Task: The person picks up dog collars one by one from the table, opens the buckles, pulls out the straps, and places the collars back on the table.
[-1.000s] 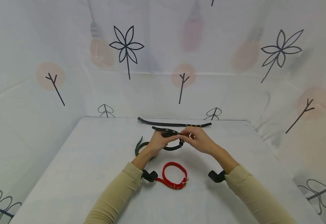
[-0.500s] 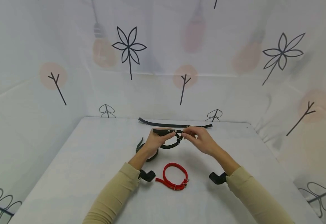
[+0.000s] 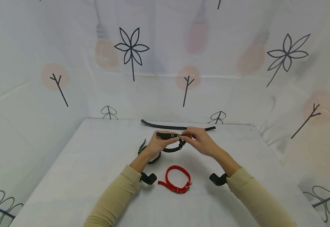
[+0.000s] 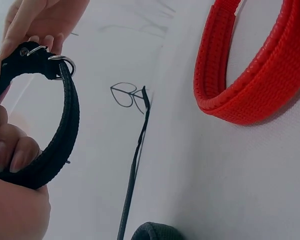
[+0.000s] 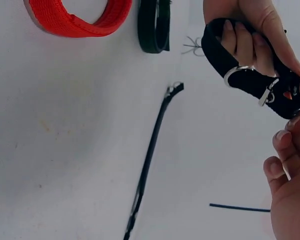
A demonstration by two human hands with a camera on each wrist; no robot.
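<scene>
A black dog collar [image 3: 166,136] is bent into a loop above the table, between both hands. My left hand [image 3: 155,145] grips its band, with the fingers inside the loop in the right wrist view. The thumb and fingertips of my right hand [image 3: 201,142] pinch it near the buckle [image 5: 268,93]. A metal D-ring [image 5: 231,76] sits on the band beside the buckle. In the head view the collar's free end, with metal eyelets, points left over my left hand. The fingers partly hide the buckle.
A red collar [image 3: 170,186], fastened into a ring, lies on the white table [image 3: 97,176] nearer me. A dark green collar [image 3: 154,161] lies curled partly behind my left wrist. Along the back edge stretches a straight black collar [image 3: 165,127]. Patterned white cloth surrounds the table.
The held collar's free end has levelled out from its slant. My right fingertips moved slightly away, then back left against the strap. The collars on the table stayed where they were.
</scene>
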